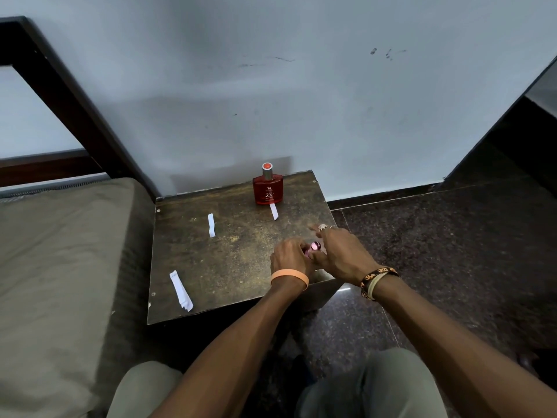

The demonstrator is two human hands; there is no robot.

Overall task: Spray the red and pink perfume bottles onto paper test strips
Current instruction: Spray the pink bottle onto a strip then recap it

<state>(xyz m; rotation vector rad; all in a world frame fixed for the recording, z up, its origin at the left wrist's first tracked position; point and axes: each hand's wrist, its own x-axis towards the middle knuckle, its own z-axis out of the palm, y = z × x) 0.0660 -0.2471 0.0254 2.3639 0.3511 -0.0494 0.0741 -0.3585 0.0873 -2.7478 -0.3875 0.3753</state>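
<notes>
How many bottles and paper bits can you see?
Perfume bottles: 2, red bottle and pink bottle, which the left hand grips.
Loose paper strips: 2, middle strip and strip by the red bottle.
Stack of strips: 1, sheets uncountable.
Total: 5.

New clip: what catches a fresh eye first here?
The red perfume bottle stands upright at the back of the table by the wall, one paper strip just before it. Nearer, the left grip holds the pink bottle near the front right corner, the right grip close against it.
</notes>
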